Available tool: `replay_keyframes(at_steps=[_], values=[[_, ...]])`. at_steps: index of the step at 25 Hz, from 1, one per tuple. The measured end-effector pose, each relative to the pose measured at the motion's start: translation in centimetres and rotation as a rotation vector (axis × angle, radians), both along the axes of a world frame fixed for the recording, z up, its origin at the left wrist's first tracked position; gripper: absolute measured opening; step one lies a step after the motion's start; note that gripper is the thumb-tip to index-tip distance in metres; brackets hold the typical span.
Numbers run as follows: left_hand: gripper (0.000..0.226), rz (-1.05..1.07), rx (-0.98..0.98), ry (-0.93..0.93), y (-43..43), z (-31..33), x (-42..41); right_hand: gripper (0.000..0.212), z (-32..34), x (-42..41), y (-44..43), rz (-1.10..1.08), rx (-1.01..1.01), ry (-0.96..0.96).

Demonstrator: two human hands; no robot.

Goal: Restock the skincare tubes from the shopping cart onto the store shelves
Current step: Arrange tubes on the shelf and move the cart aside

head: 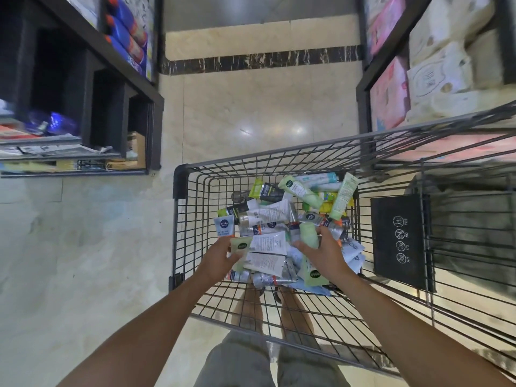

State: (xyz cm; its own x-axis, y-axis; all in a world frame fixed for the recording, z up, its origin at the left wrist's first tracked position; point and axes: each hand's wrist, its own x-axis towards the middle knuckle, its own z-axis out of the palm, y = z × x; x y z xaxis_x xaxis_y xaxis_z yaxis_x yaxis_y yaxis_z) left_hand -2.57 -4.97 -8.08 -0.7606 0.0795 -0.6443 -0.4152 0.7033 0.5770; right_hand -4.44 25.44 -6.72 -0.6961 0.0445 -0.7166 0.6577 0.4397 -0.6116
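A dark wire shopping cart (184, 169) stands in the aisle below me, holding a heap of several skincare tubes (279, 216) in white, green, silver and blue. Both my arms reach down into it. My left hand (220, 258) is closed around a pale green tube (240, 247) at the near left of the heap. My right hand (325, 254) grips another pale green tube (309, 233) by its cap end, near the middle of the heap.
Dark shelving (117, 68) stands at the left with blue bottles (127, 40) and papers. A second shelf unit (391, 60) at the right holds pink and white packs. The cart's black child-seat flap (396, 241) is at the right. Glossy beige floor lies ahead.
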Motion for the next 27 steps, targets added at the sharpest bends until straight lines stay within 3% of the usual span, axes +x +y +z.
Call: replay_keyframes(at_steps=[7,9,15,21,27], values=[[0.005,0.368,0.224,-0.032,3.5,8.4,-1.5,0.047,6.5,-0.6,-0.1,-0.074,-0.162,0.026],[0.011,0.476,0.302,-0.037,4.1,10.6,-2.1,0.033,8.7,-1.0,-0.1,-0.057,-0.175,0.063],[0.011,0.605,0.395,0.067,5.7,16.5,-3.4,0.023,14.6,-2.8,-0.8,0.002,-0.269,0.149],[0.027,0.814,0.578,0.146,5.5,19.9,-1.6,0.038,18.4,-3.0,-3.6,0.033,-0.321,0.267],[0.020,0.937,0.534,0.325,2.5,22.8,2.3,0.025,21.6,-1.7,-11.1,0.123,-0.367,0.363]])
